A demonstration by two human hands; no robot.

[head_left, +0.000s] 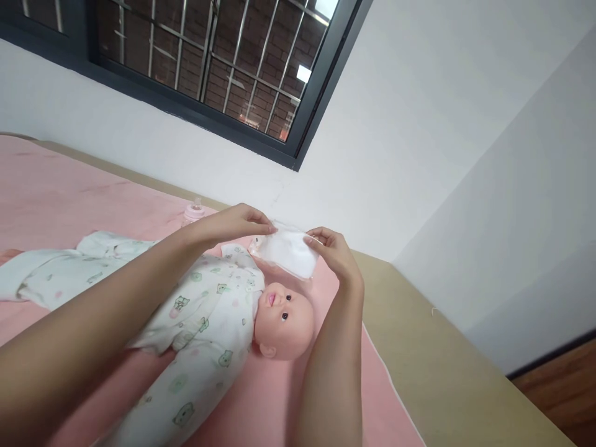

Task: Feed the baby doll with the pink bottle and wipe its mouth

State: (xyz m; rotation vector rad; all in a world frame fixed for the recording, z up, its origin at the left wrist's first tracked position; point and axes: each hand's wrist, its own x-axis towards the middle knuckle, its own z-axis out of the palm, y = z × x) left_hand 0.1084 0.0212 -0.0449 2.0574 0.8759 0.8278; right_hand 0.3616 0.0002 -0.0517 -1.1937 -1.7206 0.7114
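Note:
Between my two hands is a clear plastic packet (291, 248) with a white, soft-looking pad or cloth inside. My left hand (244, 221) pinches its upper left edge, and my right hand (333, 248) grips the right edge between thumb and fingers. Just below the packet lies a baby doll (285, 323) on its back, head to the right, dressed in a white suit with green animal prints. My left forearm passes over the doll's body and hides part of it. My right forearm rises beside its head.
A pink sheet (60, 180) covers much of the wooden surface (400, 323). Behind my left wrist stands a baby bottle (193, 212) with a pink collar. A white wall (372, 155) and a dark-framed barred window (298, 143) are at the back.

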